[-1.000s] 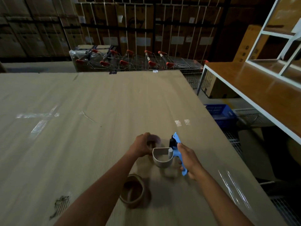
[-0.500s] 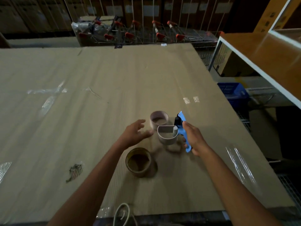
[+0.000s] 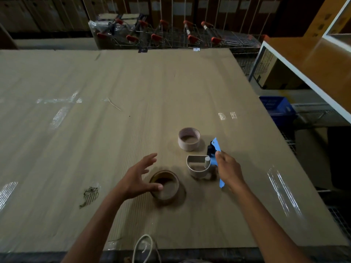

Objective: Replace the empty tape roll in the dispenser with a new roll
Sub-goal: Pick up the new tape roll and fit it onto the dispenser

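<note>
A blue-handled tape dispenser [image 3: 212, 160] lies on its side on the cardboard-covered table [image 3: 114, 111], its grey D-shaped holder bare. My right hand [image 3: 228, 170] grips its blue handle. A pale empty cardboard core [image 3: 189, 139] stands just beyond the dispenser. Nearer me sits a brown tape roll [image 3: 166, 185]. My left hand [image 3: 138, 177] hovers over the roll's left side with fingers spread and the thumb at its rim, holding nothing.
A white cord loop [image 3: 143, 247] lies at the table's near edge. Shopping trolleys [image 3: 171, 35] line the far edge. To the right are a white-framed orange shelf [image 3: 307, 59] and a blue crate [image 3: 277, 107] on the floor. A torn patch [image 3: 90, 195] marks the cardboard.
My left hand let go of the empty core, left it standing beyond the dispenser, and came back toward the brown roll. The camera tilted down. My right hand stayed on the handle.
</note>
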`<action>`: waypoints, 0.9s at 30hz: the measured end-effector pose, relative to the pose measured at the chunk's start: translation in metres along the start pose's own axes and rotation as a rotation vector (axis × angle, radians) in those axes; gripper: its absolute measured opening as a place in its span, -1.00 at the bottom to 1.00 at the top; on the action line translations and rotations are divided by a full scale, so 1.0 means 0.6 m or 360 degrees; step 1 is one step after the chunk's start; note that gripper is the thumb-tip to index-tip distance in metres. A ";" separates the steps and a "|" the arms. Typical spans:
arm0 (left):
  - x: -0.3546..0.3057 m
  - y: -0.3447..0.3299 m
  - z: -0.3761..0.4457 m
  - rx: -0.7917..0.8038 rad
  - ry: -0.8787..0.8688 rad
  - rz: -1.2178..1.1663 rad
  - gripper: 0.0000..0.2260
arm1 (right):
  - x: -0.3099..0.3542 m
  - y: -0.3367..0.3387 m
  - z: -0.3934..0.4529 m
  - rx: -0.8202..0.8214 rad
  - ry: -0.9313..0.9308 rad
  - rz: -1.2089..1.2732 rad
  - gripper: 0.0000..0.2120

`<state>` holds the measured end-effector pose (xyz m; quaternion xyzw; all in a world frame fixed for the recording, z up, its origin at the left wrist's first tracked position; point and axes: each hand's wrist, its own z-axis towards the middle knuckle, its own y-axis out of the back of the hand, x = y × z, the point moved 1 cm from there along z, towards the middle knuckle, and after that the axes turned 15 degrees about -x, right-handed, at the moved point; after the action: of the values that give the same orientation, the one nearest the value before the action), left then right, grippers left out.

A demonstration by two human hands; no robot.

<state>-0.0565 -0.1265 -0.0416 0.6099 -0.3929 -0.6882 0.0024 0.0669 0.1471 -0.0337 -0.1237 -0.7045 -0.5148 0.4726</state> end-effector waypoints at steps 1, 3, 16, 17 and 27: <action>0.002 0.000 -0.002 -0.0019 -0.0004 -0.0014 0.08 | 0.000 0.000 -0.001 -0.0015 0.0037 -0.0067 -0.69; 0.006 -0.002 -0.005 -0.0025 -0.0023 0.0014 0.10 | -0.001 0.001 -0.002 -0.0025 0.0065 -0.0134 -0.71; 0.009 -0.010 -0.011 0.0110 -0.0152 0.0153 0.17 | -0.034 -0.020 -0.007 -0.0263 0.0358 -0.0624 -0.65; 0.010 -0.011 -0.011 0.0125 -0.0161 0.0168 0.16 | -0.035 -0.020 -0.007 -0.0247 0.0340 -0.0637 -0.65; 0.018 -0.021 -0.012 0.0184 -0.0323 0.0205 0.17 | -0.030 -0.014 -0.007 -0.0172 0.0196 -0.0566 -0.65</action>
<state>-0.0475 -0.1269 -0.0569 0.5097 -0.4684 -0.7211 -0.0284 0.0730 0.1454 -0.0530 0.0093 -0.6563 -0.6339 0.4091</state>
